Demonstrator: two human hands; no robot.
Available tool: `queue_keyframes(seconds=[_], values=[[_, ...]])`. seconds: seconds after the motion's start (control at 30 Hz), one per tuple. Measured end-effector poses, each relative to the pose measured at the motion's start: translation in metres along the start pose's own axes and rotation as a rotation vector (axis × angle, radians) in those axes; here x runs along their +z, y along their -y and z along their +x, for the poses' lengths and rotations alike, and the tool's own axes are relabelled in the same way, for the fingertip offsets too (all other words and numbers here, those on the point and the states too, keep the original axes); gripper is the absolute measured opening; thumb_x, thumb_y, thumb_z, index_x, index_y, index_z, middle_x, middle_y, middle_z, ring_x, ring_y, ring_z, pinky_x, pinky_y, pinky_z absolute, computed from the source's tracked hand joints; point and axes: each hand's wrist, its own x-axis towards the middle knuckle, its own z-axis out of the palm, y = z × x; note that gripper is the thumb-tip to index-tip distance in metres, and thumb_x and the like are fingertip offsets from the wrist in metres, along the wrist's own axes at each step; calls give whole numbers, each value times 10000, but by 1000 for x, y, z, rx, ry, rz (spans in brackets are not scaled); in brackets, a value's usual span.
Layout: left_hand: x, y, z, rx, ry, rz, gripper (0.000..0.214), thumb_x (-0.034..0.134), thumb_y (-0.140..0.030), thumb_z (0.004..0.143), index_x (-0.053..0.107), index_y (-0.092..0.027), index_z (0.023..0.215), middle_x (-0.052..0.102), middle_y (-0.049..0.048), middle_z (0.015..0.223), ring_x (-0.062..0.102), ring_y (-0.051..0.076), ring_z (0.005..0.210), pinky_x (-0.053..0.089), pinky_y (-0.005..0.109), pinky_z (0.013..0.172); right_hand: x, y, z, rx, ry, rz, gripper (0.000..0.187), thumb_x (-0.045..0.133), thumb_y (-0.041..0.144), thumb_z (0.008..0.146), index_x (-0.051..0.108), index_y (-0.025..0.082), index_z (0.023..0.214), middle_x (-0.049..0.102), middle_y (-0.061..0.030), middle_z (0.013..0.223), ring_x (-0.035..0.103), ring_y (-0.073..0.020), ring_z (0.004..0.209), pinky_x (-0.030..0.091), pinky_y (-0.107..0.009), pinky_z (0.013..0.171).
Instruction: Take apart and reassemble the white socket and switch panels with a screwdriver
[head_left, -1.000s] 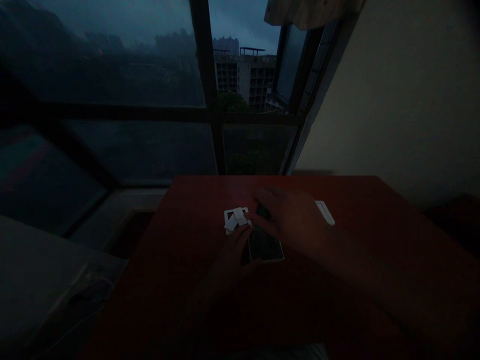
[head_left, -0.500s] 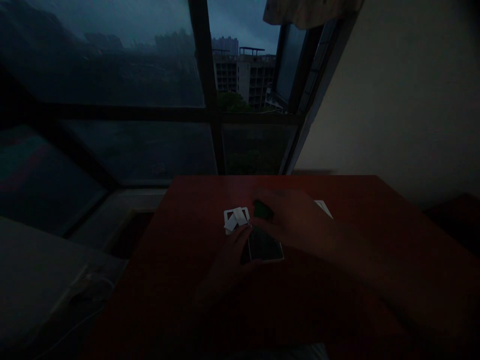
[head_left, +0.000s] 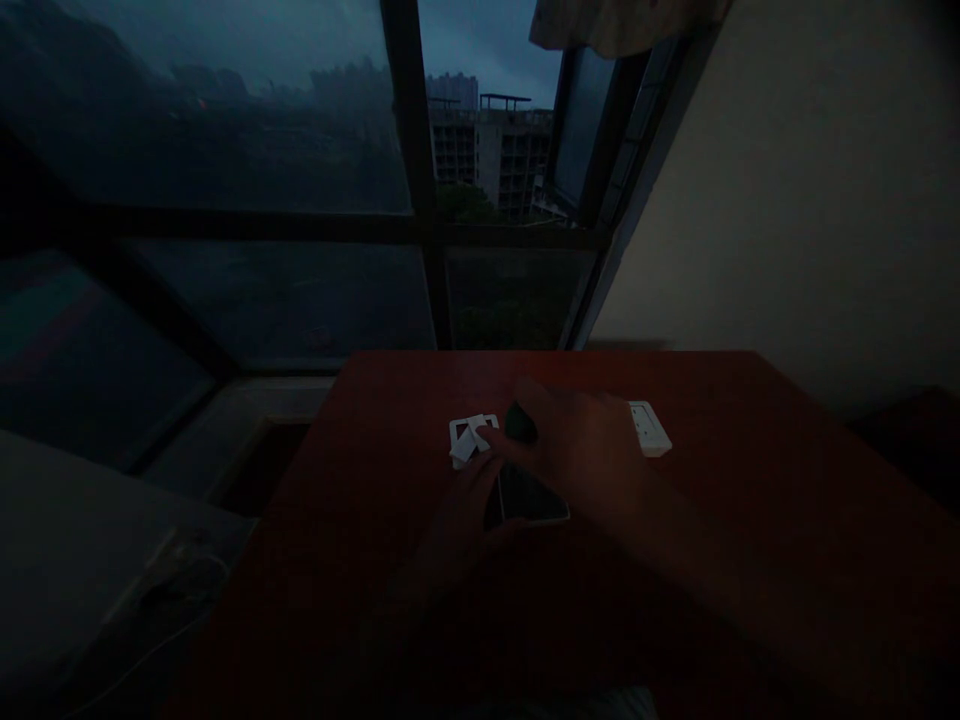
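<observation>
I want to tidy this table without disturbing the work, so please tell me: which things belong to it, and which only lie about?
Seemingly in use:
dark flat object, left hand at its edge
dark green item, by the right hand

Seemingly lying about:
white pieces, though near the right thumb, so unsure
white item, partly behind the right hand

- A reddish-brown table (head_left: 757, 490) stands before a dark window frame (head_left: 420, 228) in dim light.
- Beyond the table, outside, a multi-storey building (head_left: 499, 150) rises under a grey-blue sky (head_left: 495, 40), dark foliage (head_left: 466, 203) below it.
- High above the table's far edge hangs a pale curtain (head_left: 626, 22).
- Right of the table, a plain wall (head_left: 810, 190).
- Left of the table, a thin cable (head_left: 171, 636).
</observation>
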Motion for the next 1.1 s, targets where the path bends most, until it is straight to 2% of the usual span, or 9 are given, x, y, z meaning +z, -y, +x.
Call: queue_keyframes(seconds=[0.23, 0.37, 0.47, 0.57, 0.63, 0.67, 0.87, 0.97, 1.1], values=[[1, 2, -1, -35, 12, 37, 706, 704, -358, 774, 376, -225, 1385, 375, 134, 1454, 347, 333, 1340, 360, 516, 1064, 0, 5, -2, 15, 5, 40, 381, 461, 580, 863, 582, 219, 868, 694, -20, 713, 579, -152, 544, 132, -274, 481], [1, 4, -1, 19, -20, 22, 760, 709, -319, 769, 319, -240, 1416, 352, 118, 1471, 336, 299, 1353, 328, 480, 1099, -2, -12, 4, 40, 16, 136, 367, 532, 576, 819, 598, 216, 822, 670, -13, 685, 563, -151, 546, 194, -262, 486], [1, 4, -2, 21, -23, 9, 771, 707, -286, 768, 304, -244, 1424, 340, 108, 1481, 343, 285, 1352, 324, 463, 1106, 7, -43, 5, 213, -49, 331, 350, 588, 546, 790, 598, 198, 752, 619, -4, 617, 532, -134, 536, 278, -253, 506], [0, 3, -4, -6, -10, -2, 769, 701, -299, 776, 300, -243, 1429, 330, 106, 1491, 327, 285, 1362, 314, 465, 1113, 33, -78, -5, 529, -153, 657, 399, 640, 590, 725, 592, 193, 717, 575, 8, 588, 512, -134, 546, 322, -253, 513], [-1, 2, -4, -29, -1, -11, 775, 707, -301, 770, 303, -236, 1429, 333, 111, 1489, 326, 287, 1363, 312, 464, 1115, 58, -94, -19, 814, -47, 1112, 394, 697, 568, 674, 580, 203, 766, 583, 22, 594, 522, -127, 529, 340, -239, 491], [-1, 2, -5, -41, 1, -11, 780, 712, -294, 764, 306, -232, 1428, 338, 115, 1486, 328, 288, 1362, 313, 465, 1114, 71, -98, -27, 854, 14, 1211, 391, 673, 570, 693, 566, 207, 791, 602, 16, 613, 539, -128, 521, 351, -234, 476], [-3, 0, -7, -31, 7, 16, 809, 743, -285, 735, 315, -240, 1420, 344, 122, 1478, 341, 300, 1351, 337, 480, 1098, 126, -88, -63, 837, 302, 1584, 345, 599, 430, 739, 568, 209, 1002, 661, -21, 728, 589, -153, 531, 416, -254, 450], [-7, 1, -8, -29, -41, 45, 701, 716, -311, 770, 376, -254, 1381, 369, 108, 1458, 375, 289, 1327, 365, 469, 1082, 135, -83, -67, 812, 295, 1666, 302, 544, 461, 790, 580, 206, 948, 617, 6, 675, 538, -125, 500, 395, -241, 446], [-20, 8, -1, -34, -246, 180, 445, 606, -256, 847, 489, -258, 1277, 469, 90, 1370, 441, 270, 1268, 392, 474, 1050, 140, -83, -69, 812, 213, 1674, 321, 596, 525, 787, 548, 209, 807, 569, 37, 626, 487, -95, 485, 355, -217, 452]])
